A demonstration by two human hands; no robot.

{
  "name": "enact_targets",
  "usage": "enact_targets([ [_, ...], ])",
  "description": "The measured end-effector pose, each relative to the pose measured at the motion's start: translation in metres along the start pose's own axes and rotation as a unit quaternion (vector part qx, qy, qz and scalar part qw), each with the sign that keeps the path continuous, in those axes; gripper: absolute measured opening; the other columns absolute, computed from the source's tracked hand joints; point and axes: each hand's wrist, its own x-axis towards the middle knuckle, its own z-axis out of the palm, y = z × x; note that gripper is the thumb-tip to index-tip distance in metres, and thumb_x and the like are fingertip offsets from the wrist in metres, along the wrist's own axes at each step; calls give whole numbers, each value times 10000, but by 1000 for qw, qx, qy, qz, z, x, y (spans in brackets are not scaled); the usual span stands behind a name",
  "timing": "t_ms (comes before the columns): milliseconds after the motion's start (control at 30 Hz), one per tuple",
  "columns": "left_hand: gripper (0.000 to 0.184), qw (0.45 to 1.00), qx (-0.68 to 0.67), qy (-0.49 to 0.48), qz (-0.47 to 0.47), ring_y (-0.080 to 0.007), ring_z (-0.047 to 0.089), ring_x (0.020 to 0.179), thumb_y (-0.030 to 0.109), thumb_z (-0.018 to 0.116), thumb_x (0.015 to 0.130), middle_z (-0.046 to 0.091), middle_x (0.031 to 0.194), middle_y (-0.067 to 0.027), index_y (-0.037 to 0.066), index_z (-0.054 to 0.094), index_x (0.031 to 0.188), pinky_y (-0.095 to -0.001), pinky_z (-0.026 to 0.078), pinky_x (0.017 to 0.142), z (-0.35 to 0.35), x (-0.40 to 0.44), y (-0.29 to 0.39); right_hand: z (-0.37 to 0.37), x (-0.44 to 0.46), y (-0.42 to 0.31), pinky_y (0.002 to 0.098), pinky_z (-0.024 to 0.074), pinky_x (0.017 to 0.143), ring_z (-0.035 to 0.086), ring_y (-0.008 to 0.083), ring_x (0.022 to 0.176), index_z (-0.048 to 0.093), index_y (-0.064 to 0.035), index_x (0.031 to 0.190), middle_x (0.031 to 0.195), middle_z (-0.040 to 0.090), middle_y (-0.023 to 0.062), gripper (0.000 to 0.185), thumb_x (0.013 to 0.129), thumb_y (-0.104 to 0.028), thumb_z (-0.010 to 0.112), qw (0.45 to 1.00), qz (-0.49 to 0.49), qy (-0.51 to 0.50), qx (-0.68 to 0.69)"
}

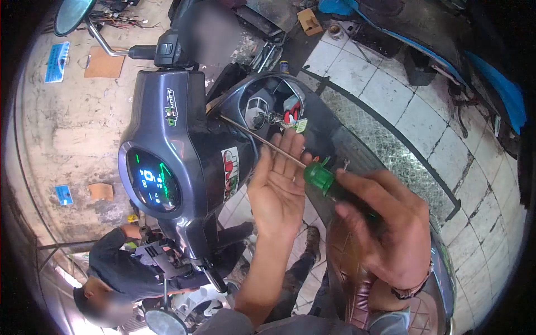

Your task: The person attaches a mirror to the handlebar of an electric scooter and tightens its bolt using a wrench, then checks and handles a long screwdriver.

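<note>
My right hand point(385, 223) is closed around a screwdriver with a green handle point(319, 178). Its long thin shaft runs up and left, and the tip meets the dark inner panel of a grey scooter point(163, 100) beside the open front compartment. Palm up, my left hand point(279, 190) lies open under the shaft with its fingers stretched out; whether they touch the shaft I cannot tell. Just beyond those fingertips, keys with a yellow-green tag point(300, 125) hang by the compartment. The lit dashboard display point(149, 178) is left of my left hand.
A brown quilted seat point(349, 262) lies below my right hand. Another person point(128, 262) in dark clothes is at lower left, beyond the handlebar. Mirrors point(72, 17) stick out at both handlebar ends. A metal tread plate point(385, 134) and white floor tiles point(446, 162) extend to the right.
</note>
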Motion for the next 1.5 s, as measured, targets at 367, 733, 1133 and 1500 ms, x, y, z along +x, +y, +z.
enact_targets([
  [367, 318, 999, 36, 16, 20, -231, 679, 1192, 297, 672, 1059, 672, 1253, -110, 29, 632, 1224, -338, 537, 1084, 11, 1, 8, -7, -1, 2, 404, 580, 878, 748, 394, 1041, 724, 5, 1284, 1246, 696, 228, 545, 793, -192, 855, 998, -30, -46, 25],
  [733, 481, 998, 46, -3, 31, -246, 608, 1321, 397, 627, 1075, 656, 1283, -97, -5, 591, 1336, -375, 508, 1122, 6, 5, 0, -2, 0, 4, 415, 565, 900, 737, 374, 1001, 663, 30, 1338, 1135, 720, 199, 601, 791, -116, 862, 998, -51, -18, 21],
  [1133, 371, 997, 59, 17, 54, -212, 672, 1233, 278, 677, 1055, 703, 1283, -91, 33, 627, 1329, -363, 559, 1051, -15, 13, -2, -5, 4, -5, 379, 564, 900, 742, 340, 1001, 753, 43, 1108, 1105, 734, 215, 461, 665, -29, 858, 995, -94, 22, 8],
  [1500, 393, 996, 65, -4, 57, -208, 670, 1228, 306, 679, 1054, 694, 1288, -92, 35, 623, 1332, -369, 541, 1074, -14, 9, -5, -12, 3, 1, 375, 581, 876, 759, 341, 983, 761, 54, 1090, 1056, 756, 220, 439, 700, -99, 890, 992, -125, 27, -5],
])
